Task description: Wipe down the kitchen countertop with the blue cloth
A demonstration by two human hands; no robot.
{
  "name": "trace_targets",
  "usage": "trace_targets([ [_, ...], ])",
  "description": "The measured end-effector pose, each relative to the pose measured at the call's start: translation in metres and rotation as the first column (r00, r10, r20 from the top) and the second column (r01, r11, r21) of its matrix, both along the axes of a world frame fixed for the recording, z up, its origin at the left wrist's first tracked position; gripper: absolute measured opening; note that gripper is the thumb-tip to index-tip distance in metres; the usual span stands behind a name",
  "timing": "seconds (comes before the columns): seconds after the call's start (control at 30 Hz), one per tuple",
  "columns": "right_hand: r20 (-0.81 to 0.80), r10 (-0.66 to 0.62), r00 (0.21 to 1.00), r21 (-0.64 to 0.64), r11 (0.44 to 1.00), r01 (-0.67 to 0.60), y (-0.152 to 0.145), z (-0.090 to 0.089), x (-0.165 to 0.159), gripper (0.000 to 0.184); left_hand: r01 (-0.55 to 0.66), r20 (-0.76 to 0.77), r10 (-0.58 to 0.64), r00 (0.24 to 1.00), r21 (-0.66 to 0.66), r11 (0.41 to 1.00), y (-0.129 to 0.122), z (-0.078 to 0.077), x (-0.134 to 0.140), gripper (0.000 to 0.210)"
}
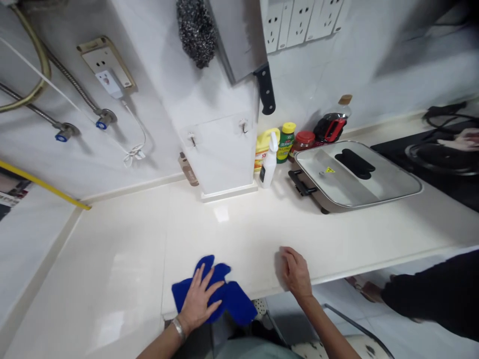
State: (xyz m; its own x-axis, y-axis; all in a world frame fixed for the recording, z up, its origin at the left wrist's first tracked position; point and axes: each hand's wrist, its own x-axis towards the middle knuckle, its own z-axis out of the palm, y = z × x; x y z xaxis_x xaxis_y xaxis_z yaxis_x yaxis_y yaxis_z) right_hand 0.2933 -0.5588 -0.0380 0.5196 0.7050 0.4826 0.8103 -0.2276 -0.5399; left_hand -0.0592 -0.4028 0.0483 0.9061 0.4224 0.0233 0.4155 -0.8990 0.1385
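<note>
My left hand (198,301), with a silver bracelet at the wrist, lies flat with fingers spread on a blue cloth (239,303). The cloth is crumpled at the front edge of the white countertop (239,234), and part of it hangs over that edge. To the right, my right hand (296,273) rests loosely curled on the counter, apart from the cloth. Nothing shows in its fingers, though their undersides are hidden.
An electric pan with a glass lid (392,184) stands at the right. Behind it are a white spray bottle (268,167), a yellow jug (262,144) and several jars. A cleaver (266,89) and steel scourer (196,32) hang above. Another person's hand (464,139) is near the hob.
</note>
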Motion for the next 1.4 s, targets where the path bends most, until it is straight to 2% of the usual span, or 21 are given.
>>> trace_targets([
  [0.13, 0.01, -0.016, 1.0, 0.013, 1.0, 0.016, 0.0, -0.003, 0.004, 0.027, 0.128, 0.061, -0.121, 0.991, -0.116, 0.985, -0.023, -0.006, 0.056, 0.061],
  [0.33, -0.003, 0.037, 0.999, 0.017, 0.999, -0.037, -0.006, -0.004, 0.016, 0.026, 0.279, 0.22, -0.233, 0.947, -0.205, 0.938, -0.067, -0.033, 0.152, 0.06],
  [0.43, -0.011, 0.072, 0.997, 0.02, 0.997, -0.072, -0.01, -0.002, 0.023, 0.027, 0.294, 0.257, -0.238, 0.937, -0.21, 0.933, -0.077, -0.039, 0.172, 0.059],
  [0.5, 0.007, 0.068, 0.998, 0.03, 0.997, -0.068, -0.011, -0.003, 0.027, 0.025, 0.323, 0.257, -0.268, 0.928, -0.201, 0.925, -0.074, -0.039, 0.164, 0.058],
  [0.57, 0.05, 0.052, 0.997, 0.042, 0.998, -0.054, -0.01, -0.005, 0.03, 0.022, 0.333, 0.244, -0.281, 0.928, -0.202, 0.921, -0.066, -0.037, 0.141, 0.058],
  [0.63, 0.093, 0.045, 0.995, 0.05, 0.998, -0.05, -0.01, -0.007, 0.032, 0.021, 0.3, 0.225, -0.251, 0.941, -0.218, 0.929, -0.055, -0.033, 0.106, 0.061],
  [0.87, 0.125, 0.032, 0.992, -0.011, 0.999, -0.031, -0.013, -0.009, 0.037, 0.023, 0.037, 0.089, -0.016, 0.996, -0.243, 0.969, -0.017, -0.012, -0.043, 0.077],
  [0.97, 0.119, 0.03, 0.992, -0.024, 0.999, -0.027, -0.014, -0.01, 0.04, 0.023, -0.084, 0.048, 0.098, 0.994, -0.239, 0.967, -0.01, -0.001, -0.096, 0.067],
  [1.07, 0.138, 0.022, 0.99, -0.042, 0.999, -0.017, -0.013, -0.011, 0.042, 0.023, -0.247, 0.08, 0.27, 0.96, -0.222, 0.943, -0.011, -0.001, -0.142, 0.046],
  [1.17, 0.177, 0.026, 0.984, -0.052, 0.998, -0.017, -0.013, -0.011, 0.043, 0.023, -0.495, 0.164, 0.516, 0.841, -0.154, 0.855, -0.013, -0.012, -0.19, 0.031],
  [1.27, 0.204, 0.017, 0.979, -0.052, 0.999, -0.006, -0.014, -0.009, 0.043, 0.022, -0.706, 0.251, 0.705, 0.663, -0.104, 0.701, -0.01, -0.023, -0.239, 0.032],
  [1.33, 0.194, 0.015, 0.981, -0.068, 0.998, -0.001, -0.015, -0.004, 0.042, 0.024, -0.781, 0.269, 0.774, 0.574, -0.103, 0.615, -0.008, -0.024, -0.266, 0.035],
  [1.4, 0.149, 0.01, 0.989, -0.1, 0.995, 0.005, -0.016, 0.002, 0.04, 0.025, -0.814, 0.271, 0.802, 0.532, -0.098, 0.572, -0.009, -0.018, -0.28, 0.036],
])
